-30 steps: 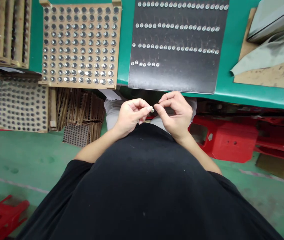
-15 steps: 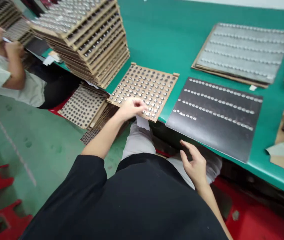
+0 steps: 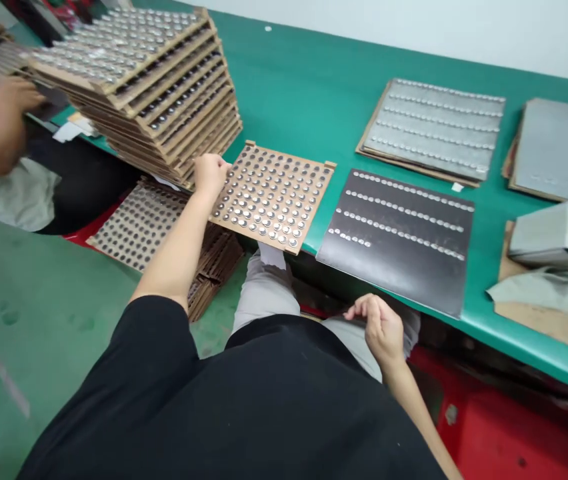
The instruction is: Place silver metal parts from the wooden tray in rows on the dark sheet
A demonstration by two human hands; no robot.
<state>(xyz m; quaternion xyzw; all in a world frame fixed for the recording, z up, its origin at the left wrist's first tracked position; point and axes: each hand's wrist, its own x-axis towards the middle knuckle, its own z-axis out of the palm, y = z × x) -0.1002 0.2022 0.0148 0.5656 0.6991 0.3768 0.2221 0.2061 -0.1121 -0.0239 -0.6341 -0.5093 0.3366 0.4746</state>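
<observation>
My left hand (image 3: pixel 211 176) is closed at the left edge of a brown board (image 3: pixel 274 195) covered in rows of round metal pieces; what its fingers hold, if anything, is too small to make out. Over my lap, below the table edge, my right hand (image 3: pixel 380 325) has its fingers curled together, their contents hidden. To the right of the board lies a black sheet (image 3: pixel 404 267) with three long rows and one short row of small silvery discs. A tall stack of boards (image 3: pixel 164 100) with similar round pieces stands left of my left hand.
Behind the black sheet lies a grey sheet (image 3: pixel 431 127) with disc rows. Another grey sheet (image 3: pixel 564 150), a white container (image 3: pixel 539 230) and a cloth (image 3: pixel 544 288) are on the right. More boards (image 3: pixel 134 223) sit low at left, near another person's arm (image 3: pixel 1 127).
My left hand has moved from the board's front edge to its left edge. My right hand's fingers have curled in. The view has shifted, showing more of the table's right side.
</observation>
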